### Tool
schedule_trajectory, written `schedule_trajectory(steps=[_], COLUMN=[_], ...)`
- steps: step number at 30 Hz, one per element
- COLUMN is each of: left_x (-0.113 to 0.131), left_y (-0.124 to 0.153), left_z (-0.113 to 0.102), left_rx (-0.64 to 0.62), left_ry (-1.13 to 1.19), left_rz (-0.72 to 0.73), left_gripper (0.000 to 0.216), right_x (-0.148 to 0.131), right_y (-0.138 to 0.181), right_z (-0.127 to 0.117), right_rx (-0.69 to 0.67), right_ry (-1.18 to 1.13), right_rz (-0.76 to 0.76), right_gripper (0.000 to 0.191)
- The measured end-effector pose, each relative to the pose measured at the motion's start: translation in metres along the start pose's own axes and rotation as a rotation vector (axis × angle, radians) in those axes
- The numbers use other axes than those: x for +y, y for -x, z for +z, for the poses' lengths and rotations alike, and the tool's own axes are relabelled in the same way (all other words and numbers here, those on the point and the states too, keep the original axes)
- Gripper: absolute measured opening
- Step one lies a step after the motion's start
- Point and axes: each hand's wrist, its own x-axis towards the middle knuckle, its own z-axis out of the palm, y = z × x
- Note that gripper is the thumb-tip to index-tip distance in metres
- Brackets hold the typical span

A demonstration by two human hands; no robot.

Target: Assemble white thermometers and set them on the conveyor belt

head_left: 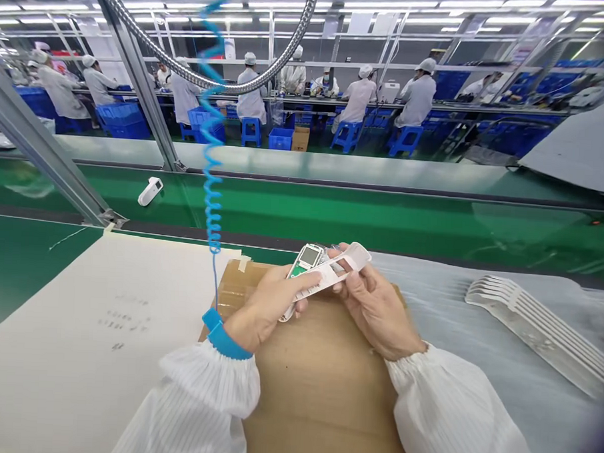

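White cover (330,277) needed light edge handling: right fingers (358,289) pinched its end; left fingers (304,281) closed on it and device (309,256).

Factory assembly hall. Far: workers (251,97) in white coats and caps, several on blue stools (347,133), along a bench (487,109) beneath rows of strip lights (392,4); blue bins (124,120) at left. Middle: a green conveyor belt (357,219). Near: an opened electronic device (309,255); right, stacked identical plastic parts (537,333).

The left hand (268,304) and right hand (381,313) angle inward, near each other, both in a grip with bent fingers (358,288) (the left thumb (307,281) stretched nearly straight).
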Motion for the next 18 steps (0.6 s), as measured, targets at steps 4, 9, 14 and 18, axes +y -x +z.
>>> schedule_trajectory(steps=[4, 9, 14, 18], left_x=[-0.010, -0.010, -0.006, -0.012], left_y=[-0.009, -0.003, 0.004, 0.008], left_z=[-0.005, 0.001, 0.010, 0.016], left_rx=[0.290, 0.236, 0.175, 0.154], left_ry=[-0.205, -0.405, -0.432, -0.665], left_rz=[0.281, 0.516, 0.483, 0.562], left_gripper=[0.037, 0.030, 0.028, 0.035], right_x=[0.004, 0.007, 0.005, -0.003], right_y=[0.000, -0.001, -0.001, -0.001], right_z=[-0.010, -0.006, -0.004, 0.003], right_rx=[-0.036, -0.006, -0.009, 0.093], right_ry=[-0.021, -0.051, -0.140, -0.322], right_rz=[0.019, 0.025, 0.056, 0.134], right_gripper=[0.044, 0.051, 0.054, 0.052])
